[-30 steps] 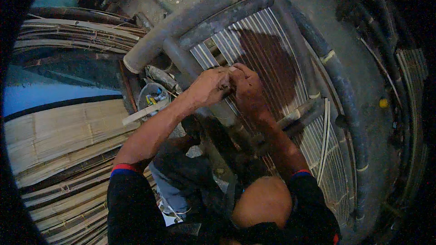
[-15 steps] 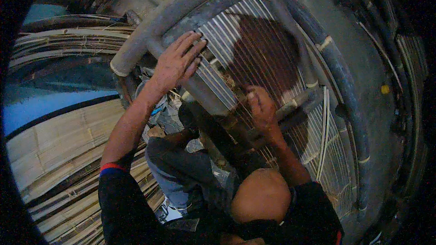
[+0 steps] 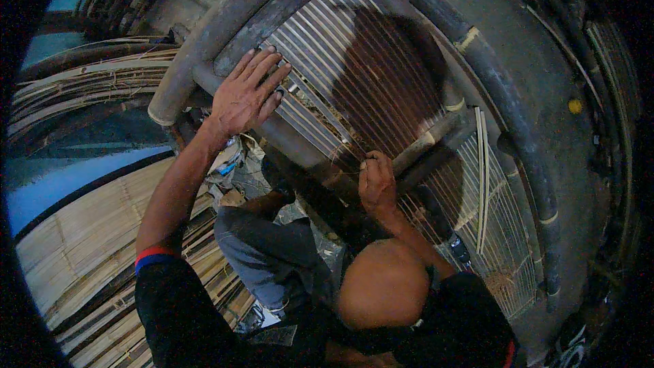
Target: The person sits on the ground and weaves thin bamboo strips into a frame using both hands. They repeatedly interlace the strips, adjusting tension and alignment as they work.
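Note:
A large frame of thick dark bamboo poles lies before me, with a panel of thin pale bamboo slats set side by side in it. My left hand rests flat across the panel's left edge, fingers stretched out over the slat ends and the side rail. A narrow gap runs between slats just right of those fingertips. At the panel's near edge my right hand is closed in a pinch by the slat ends. Whatever sits between its fingers is too small to make out. My shadow darkens much of the panel.
A second slatted panel spreads to the right, with loose pale strips on it and a dark tool-like object near my right arm. Split bamboo is stacked at left, below bundled long strips. A yellow object lies far right.
My right hand has drawn back toward me, from over the slats to the panel's near edge. My left hand stays on the left edge. The whole view has shifted slightly.

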{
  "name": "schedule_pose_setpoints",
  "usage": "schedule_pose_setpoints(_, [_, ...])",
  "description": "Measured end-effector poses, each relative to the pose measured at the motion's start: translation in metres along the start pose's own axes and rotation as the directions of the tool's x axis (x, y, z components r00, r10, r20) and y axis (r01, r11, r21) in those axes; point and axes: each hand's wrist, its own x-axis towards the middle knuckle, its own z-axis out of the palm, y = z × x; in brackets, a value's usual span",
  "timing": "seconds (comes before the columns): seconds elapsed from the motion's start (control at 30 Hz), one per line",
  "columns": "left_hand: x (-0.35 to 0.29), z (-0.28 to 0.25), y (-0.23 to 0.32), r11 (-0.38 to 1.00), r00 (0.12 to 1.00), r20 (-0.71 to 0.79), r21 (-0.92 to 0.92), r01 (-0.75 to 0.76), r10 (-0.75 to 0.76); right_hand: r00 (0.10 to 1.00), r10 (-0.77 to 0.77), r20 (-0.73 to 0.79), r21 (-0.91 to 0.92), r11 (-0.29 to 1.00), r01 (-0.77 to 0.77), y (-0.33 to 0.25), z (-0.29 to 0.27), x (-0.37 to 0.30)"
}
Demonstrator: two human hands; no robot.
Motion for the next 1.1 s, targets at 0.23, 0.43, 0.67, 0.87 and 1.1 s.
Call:
schedule_pose_setpoints(0.23, [0.001, 0.002, -0.005, 1.000, 1.000, -0.029, -0.016, 0.004, -0.004, 1.000, 0.009, 0.024, -0.016, 1.000, -0.009, -0.014, -0.002, 0.002])
schedule_pose_setpoints(0.43, [-0.004, 0.013, -0.011, 0.999, 0.999, -0.015, -0.021, -0.033, 0.033, 0.988, -0.153, -0.004, 0.219, 0.964, 0.151, -0.047, -0.046, 0.017])
schedule_pose_setpoints(0.67, [0.009, 0.003, -0.003, 0.995, 0.995, 0.054, -0.066, -0.079, 0.083, 0.953, 0.250, 0.169, 0.900, 0.355, -0.253, -0.093, -0.140, 0.065])
schedule_pose_setpoints(0.87, [0.024, 0.010, 0.000, 0.995, 0.995, 0.089, -0.089, -0.032, 0.040, 0.860, 0.472, -0.195, 0.664, 0.709, -0.239, -0.024, -0.187, 0.120])
schedule_pose_setpoints(1.1, [0.042, 0.010, -0.009, 0.899, 0.961, 0.158, -0.345, 0.269, -0.227, 0.987, -0.078, -0.143, 0.250, 0.962, 0.112, -0.080, -0.064, 0.121])
